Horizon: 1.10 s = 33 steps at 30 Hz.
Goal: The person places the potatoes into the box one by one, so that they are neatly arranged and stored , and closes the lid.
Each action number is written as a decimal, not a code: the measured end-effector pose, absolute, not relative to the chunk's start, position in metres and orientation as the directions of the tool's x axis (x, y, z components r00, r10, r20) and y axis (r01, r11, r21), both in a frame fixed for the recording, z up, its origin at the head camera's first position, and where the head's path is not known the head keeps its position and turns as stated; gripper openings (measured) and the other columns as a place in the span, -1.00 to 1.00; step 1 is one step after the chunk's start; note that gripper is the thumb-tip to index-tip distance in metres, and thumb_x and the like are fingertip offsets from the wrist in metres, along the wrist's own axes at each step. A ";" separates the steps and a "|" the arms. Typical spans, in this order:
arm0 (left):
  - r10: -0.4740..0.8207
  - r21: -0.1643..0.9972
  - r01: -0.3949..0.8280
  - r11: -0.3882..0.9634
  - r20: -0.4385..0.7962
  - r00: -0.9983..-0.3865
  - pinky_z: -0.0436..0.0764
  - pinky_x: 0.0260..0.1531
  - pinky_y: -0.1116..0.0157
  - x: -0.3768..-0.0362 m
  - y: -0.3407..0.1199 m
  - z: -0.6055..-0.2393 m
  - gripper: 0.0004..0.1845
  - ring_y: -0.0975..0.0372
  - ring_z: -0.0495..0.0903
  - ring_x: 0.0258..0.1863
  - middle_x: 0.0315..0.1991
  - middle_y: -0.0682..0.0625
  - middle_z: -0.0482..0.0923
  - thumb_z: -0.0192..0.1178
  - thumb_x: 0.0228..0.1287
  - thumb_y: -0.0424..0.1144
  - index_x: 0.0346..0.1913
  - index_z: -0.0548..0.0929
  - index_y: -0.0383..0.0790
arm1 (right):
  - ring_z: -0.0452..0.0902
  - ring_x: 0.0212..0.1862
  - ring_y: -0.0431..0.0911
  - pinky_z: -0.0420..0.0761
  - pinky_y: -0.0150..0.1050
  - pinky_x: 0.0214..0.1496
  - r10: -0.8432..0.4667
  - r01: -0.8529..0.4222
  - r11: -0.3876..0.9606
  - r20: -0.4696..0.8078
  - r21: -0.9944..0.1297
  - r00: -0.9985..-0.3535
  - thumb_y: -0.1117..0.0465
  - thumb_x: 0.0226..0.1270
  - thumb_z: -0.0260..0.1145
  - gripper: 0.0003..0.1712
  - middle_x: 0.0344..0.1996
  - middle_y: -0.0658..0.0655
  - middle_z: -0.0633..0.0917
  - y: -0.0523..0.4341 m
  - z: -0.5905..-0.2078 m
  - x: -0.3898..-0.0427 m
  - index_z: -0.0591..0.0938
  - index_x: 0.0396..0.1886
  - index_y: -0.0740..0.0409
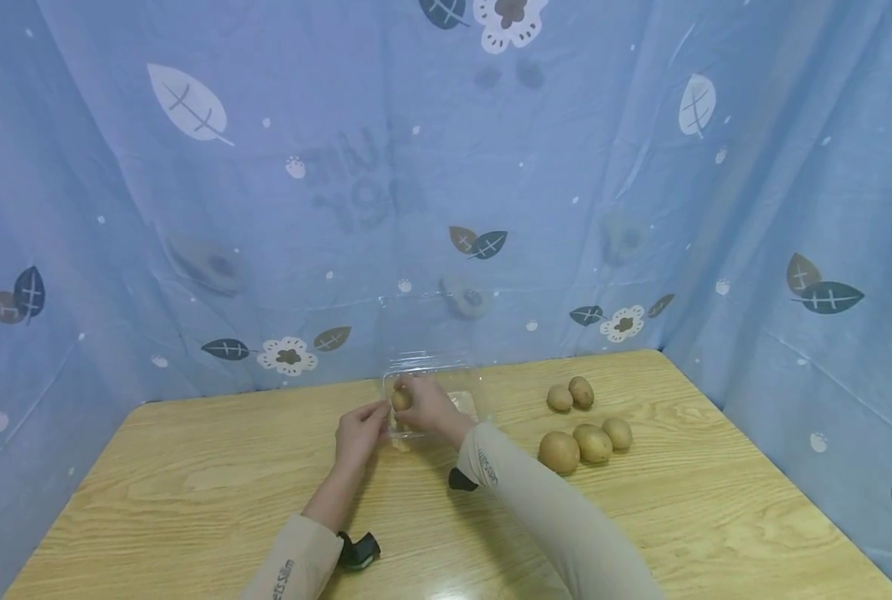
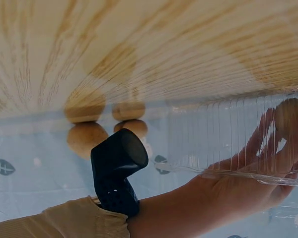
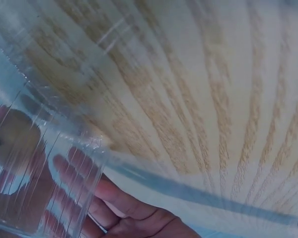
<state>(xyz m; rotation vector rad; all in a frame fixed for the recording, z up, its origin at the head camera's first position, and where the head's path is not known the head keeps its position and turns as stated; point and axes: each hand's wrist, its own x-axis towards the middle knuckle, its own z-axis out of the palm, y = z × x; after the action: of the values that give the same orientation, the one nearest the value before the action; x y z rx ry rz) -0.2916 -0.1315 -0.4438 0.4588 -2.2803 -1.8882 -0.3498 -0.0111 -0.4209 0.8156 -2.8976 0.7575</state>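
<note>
From the head view, a clear plastic box (image 1: 431, 392) with its lid standing open sits on the wooden table (image 1: 191, 483), close to the far edge, just in front of the blue curtain (image 1: 341, 183). The right hand (image 1: 429, 406) holds a small brown fruit (image 1: 401, 400) at the left side of the box, its fingers curled around it. The left hand (image 1: 359, 433) touches the left edge of the box; I cannot tell how its fingers lie. To the right, five more fruits (image 1: 585, 423) lie on the table in two small groups, well apart from the box. The near part of the table, in front of the box and to its left, is bare wood.

From the left wrist view, the left hand (image 2: 248, 188) is against the ribbed wall of the box (image 2: 228, 144), the fingers seen only through the plastic. The held fruit (image 2: 290, 114) shows at the right edge.

From the right wrist view, the fingers (image 3: 114, 198) of the right hand lie behind the plastic wall (image 3: 44, 163), a little apart, and the fruit (image 3: 15, 141) shows at the left, inside the box.
</note>
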 end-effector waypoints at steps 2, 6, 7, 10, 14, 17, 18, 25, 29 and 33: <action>-0.316 0.978 -0.134 0.159 -0.079 -0.946 0.68 -0.35 0.40 -0.291 -0.132 -0.443 -0.61 0.18 0.60 -0.28 -0.12 -0.25 0.58 0.09 0.25 -0.12 0.00 0.57 -0.35 | 0.48 -0.12 -0.04 0.56 -0.35 -0.21 -0.479 -0.497 0.746 0.162 -0.442 -0.863 0.22 -0.05 0.43 -0.52 -0.18 0.13 0.58 -0.012 -0.421 -0.350 0.53 -0.06 0.13; -0.304 0.980 -0.123 0.155 -0.071 -0.950 0.68 -0.31 0.39 -0.291 -0.132 -0.443 -0.60 0.16 0.60 -0.25 -0.09 -0.25 0.57 0.09 0.25 -0.12 0.01 0.56 -0.35 | 0.48 -0.09 -0.04 0.57 -0.31 -0.13 -0.476 -0.495 0.750 0.163 -0.439 -0.864 0.21 -0.04 0.43 -0.52 -0.15 0.13 0.58 -0.013 -0.421 -0.351 0.54 -0.06 0.13; -0.302 0.980 -0.120 0.156 -0.069 -0.951 0.68 -0.30 0.39 -0.291 -0.132 -0.443 -0.60 0.16 0.60 -0.24 -0.09 -0.25 0.57 0.08 0.26 -0.12 0.02 0.56 -0.35 | 0.48 -0.09 -0.03 0.57 -0.30 -0.12 -0.474 -0.492 0.749 0.161 -0.443 -0.866 0.22 -0.05 0.43 -0.52 -0.15 0.14 0.58 -0.013 -0.421 -0.351 0.53 -0.06 0.14; -0.301 0.980 -0.120 0.157 -0.068 -0.951 0.68 -0.30 0.39 -0.291 -0.132 -0.443 -0.60 0.16 0.60 -0.25 -0.09 -0.24 0.57 0.09 0.25 -0.12 0.01 0.56 -0.35 | 0.48 -0.09 -0.03 0.57 -0.31 -0.15 -0.473 -0.489 0.747 0.158 -0.450 -0.867 0.23 -0.04 0.43 -0.52 -0.13 0.15 0.58 -0.014 -0.422 -0.353 0.53 -0.05 0.13; -0.307 0.980 -0.121 0.156 -0.068 -0.949 0.68 -0.32 0.39 -0.291 -0.132 -0.443 -0.61 0.15 0.61 -0.27 -0.10 -0.25 0.58 0.10 0.25 -0.12 0.00 0.57 -0.34 | 0.48 -0.10 -0.04 0.57 -0.36 -0.19 -0.471 -0.487 0.747 0.156 -0.452 -0.868 0.25 -0.03 0.42 -0.51 -0.11 0.15 0.55 -0.015 -0.424 -0.354 0.53 -0.03 0.12; -0.311 0.981 -0.123 0.149 -0.072 -0.948 0.68 -0.31 0.38 -0.291 -0.131 -0.443 -0.62 0.18 0.60 -0.29 -0.12 -0.24 0.59 0.11 0.24 -0.12 -0.01 0.57 -0.34 | 0.49 -0.10 -0.01 0.60 -0.31 -0.15 -0.450 -0.470 0.736 0.168 -0.486 -0.877 0.27 -0.06 0.44 -0.50 -0.09 0.17 0.51 -0.013 -0.424 -0.353 0.54 -0.03 0.12; -0.312 0.982 -0.124 0.145 -0.073 -0.947 0.68 -0.31 0.38 -0.291 -0.131 -0.444 -0.62 0.19 0.60 -0.31 -0.13 -0.24 0.59 0.11 0.23 -0.13 -0.01 0.58 -0.34 | 0.49 -0.10 0.00 0.60 -0.27 -0.13 -0.442 -0.466 0.731 0.174 -0.499 -0.880 0.27 -0.06 0.44 -0.50 -0.09 0.18 0.50 -0.012 -0.424 -0.352 0.55 -0.04 0.13; -0.312 0.986 -0.101 0.133 -0.055 -0.949 0.69 -0.34 0.36 -0.290 -0.130 -0.445 -0.63 0.21 0.62 -0.37 -0.16 -0.27 0.59 0.12 0.22 -0.17 -0.03 0.58 -0.39 | 0.46 -0.01 0.07 0.59 -0.12 -0.02 -0.429 -0.444 0.690 0.171 -0.572 -0.887 0.26 -0.07 0.45 -0.48 -0.01 0.21 0.44 -0.006 -0.424 -0.351 0.53 -0.03 0.09; -0.317 0.984 -0.115 0.134 -0.067 -0.946 0.68 -0.32 0.37 -0.291 -0.131 -0.445 -0.63 0.19 0.61 -0.33 -0.13 -0.26 0.58 0.13 0.22 -0.15 -0.02 0.58 -0.36 | 0.46 -0.06 0.02 0.58 -0.15 -0.02 -0.454 -0.481 0.668 0.201 -0.568 -0.868 0.26 -0.09 0.47 -0.48 -0.10 0.17 0.47 -0.004 -0.422 -0.352 0.54 -0.05 0.10; -0.314 0.983 -0.117 0.138 -0.069 -0.947 0.68 -0.32 0.37 -0.291 -0.131 -0.445 -0.62 0.14 0.61 -0.29 -0.12 -0.27 0.58 0.13 0.22 -0.15 0.00 0.57 -0.36 | 0.46 -0.06 -0.02 0.57 -0.19 -0.02 -0.477 -0.508 0.664 0.212 -0.548 -0.853 0.24 -0.07 0.45 -0.50 -0.14 0.13 0.49 -0.002 -0.417 -0.351 0.55 -0.04 0.11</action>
<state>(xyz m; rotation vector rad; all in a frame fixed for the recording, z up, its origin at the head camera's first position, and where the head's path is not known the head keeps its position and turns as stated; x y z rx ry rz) -0.2913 -0.1313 -0.4453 0.4307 -2.2486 -1.9200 -0.3507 -0.0015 -0.4174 0.8351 -2.8200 0.9525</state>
